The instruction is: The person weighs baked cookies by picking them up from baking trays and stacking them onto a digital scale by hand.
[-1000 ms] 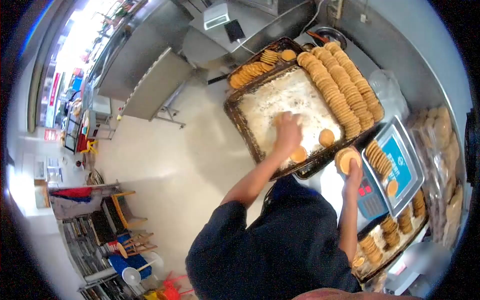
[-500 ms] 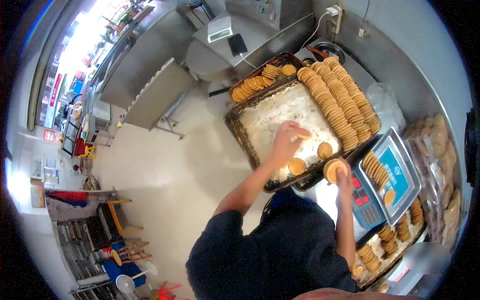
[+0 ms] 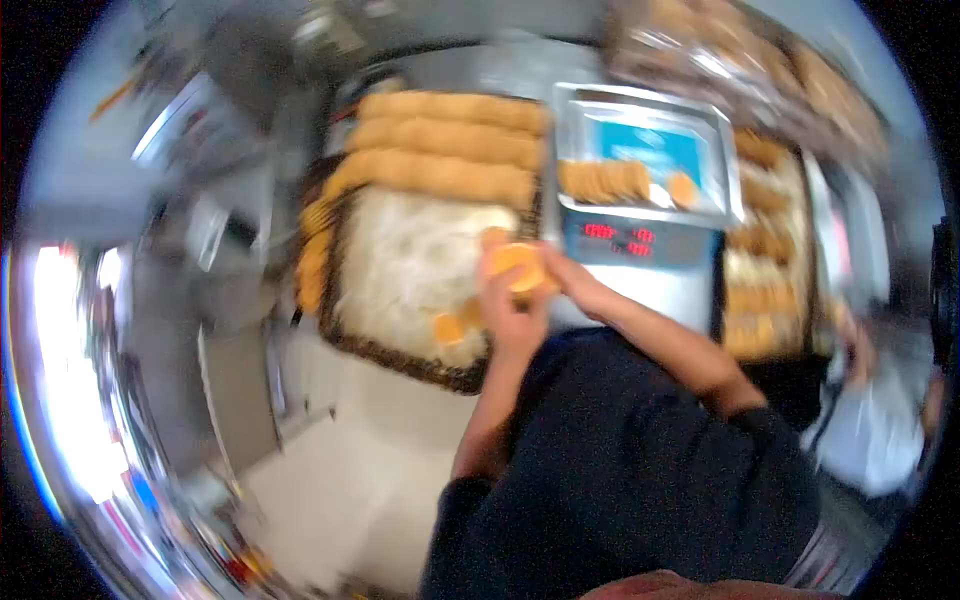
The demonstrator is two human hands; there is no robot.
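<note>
Gripping: round biscuits (image 3: 518,268) are held between left hand (image 3: 512,315) and right hand (image 3: 560,268), near tray's (image 3: 400,250) edge; count blurred.
Handling: judged light, stiff, brittle; best taken by the rims, gently.
Tray: packed rows (image 3: 440,145), loose biscuit (image 3: 447,328) seen.
Scale (image 3: 690,247): red digits (image 3: 620,238) lit, smeared; blue panel's (image 3: 665,145) lettering can't be read.

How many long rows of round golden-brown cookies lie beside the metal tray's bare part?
3: the inner row, bordering the bare part of the tray; the middle row; and the outer row, farthest from it. None looks hidden, despite blur.
</note>
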